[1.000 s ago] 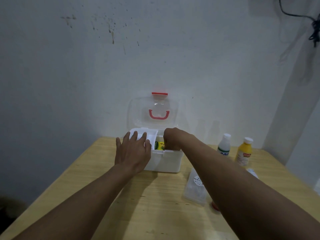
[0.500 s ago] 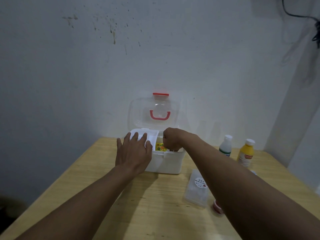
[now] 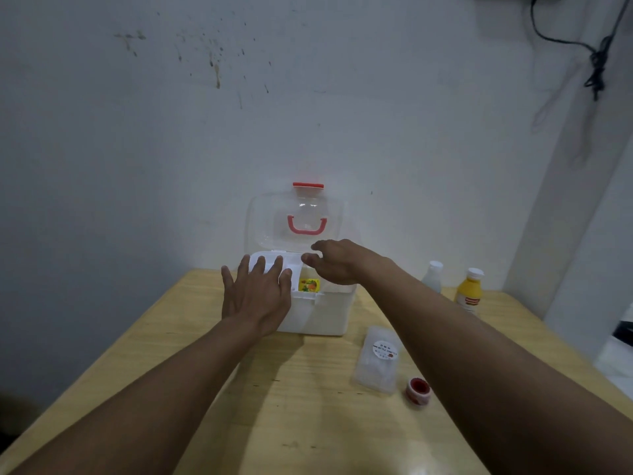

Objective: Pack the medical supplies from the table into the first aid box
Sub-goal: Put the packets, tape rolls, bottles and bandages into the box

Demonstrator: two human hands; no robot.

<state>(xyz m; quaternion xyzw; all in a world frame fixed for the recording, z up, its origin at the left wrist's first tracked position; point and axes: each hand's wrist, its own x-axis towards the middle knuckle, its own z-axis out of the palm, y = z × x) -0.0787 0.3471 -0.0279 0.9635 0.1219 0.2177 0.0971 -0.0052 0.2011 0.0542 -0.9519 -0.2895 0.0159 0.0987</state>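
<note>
Nearest on the wooden table [image 3: 308, 406] lie a small red-capped roll [image 3: 418, 390] and a clear plastic packet [image 3: 376, 359], just beside each other. Farther back, the left hand [image 3: 255, 298] rests flat, fingers spread, on the white first aid box [image 3: 320, 311] (its clear lid [image 3: 297, 219] stands upright). The right hand [image 3: 337, 262] hovers above the box, loosely spread, grasping nothing. A yellow item [image 3: 309, 284] lies inside. Two bottles [image 3: 471, 291] stand at right.

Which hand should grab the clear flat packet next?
Right. The right hand hovers open and empty over the white first aid box, on the clear flat packet's side. The left hand lies flat on the box's left end.
</note>
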